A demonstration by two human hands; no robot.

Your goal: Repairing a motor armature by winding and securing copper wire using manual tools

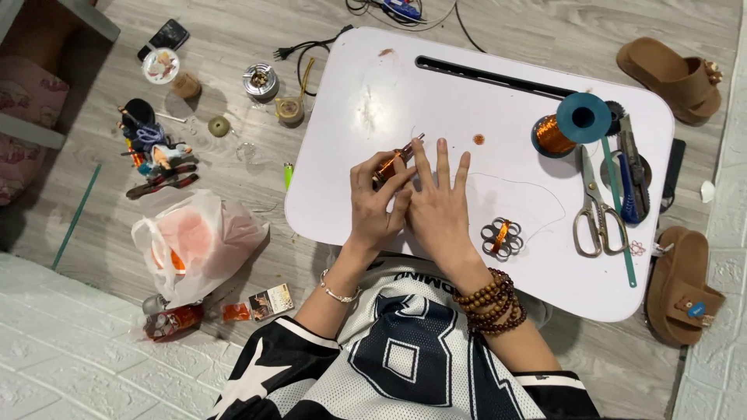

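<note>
Winding step. The left hand [373, 206] is closed around a small coil former wrapped in copper wire [391, 162], held just above the white bench [436, 93] near its front edge. The right hand [440, 206] lies open beside it, fingers spread and flat, holding nothing firmly; whether the thin wire [537, 187] passes under those fingers cannot be told. That wire trails across the bench toward the copper wire spool [554, 132].

For a good result, judged from this position:
- Keep the feed taut and level.
- Lay turns side by side, without crossing.
- Keep the slack clear of the scissors [597, 210].
</note>
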